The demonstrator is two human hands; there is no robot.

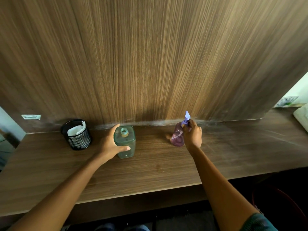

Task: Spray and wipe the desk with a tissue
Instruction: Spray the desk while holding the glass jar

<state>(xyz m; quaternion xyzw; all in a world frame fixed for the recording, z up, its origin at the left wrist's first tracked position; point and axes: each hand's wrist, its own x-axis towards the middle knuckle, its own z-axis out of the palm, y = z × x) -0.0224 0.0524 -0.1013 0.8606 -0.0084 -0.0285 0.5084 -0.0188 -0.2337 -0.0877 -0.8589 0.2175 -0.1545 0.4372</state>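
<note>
A purple spray bottle (177, 135) stands on the wooden desk (150, 172) near the back wall, right of centre. My right hand (192, 135) grips its neck just below the lilac nozzle, which points up. My left hand (110, 144) grips a clear greenish square bottle (125, 142) with no cap, standing left of centre; fingers wrap its far side and my thumb lies across its front. A white tissue (75, 130) sticks out of a black mesh cup (77, 137) at the left of the desk.
A tall wood-grain panel (150, 55) rises directly behind the desk. A white object (301, 116) sits at the far right edge. A dark gap lies below the desk's front edge.
</note>
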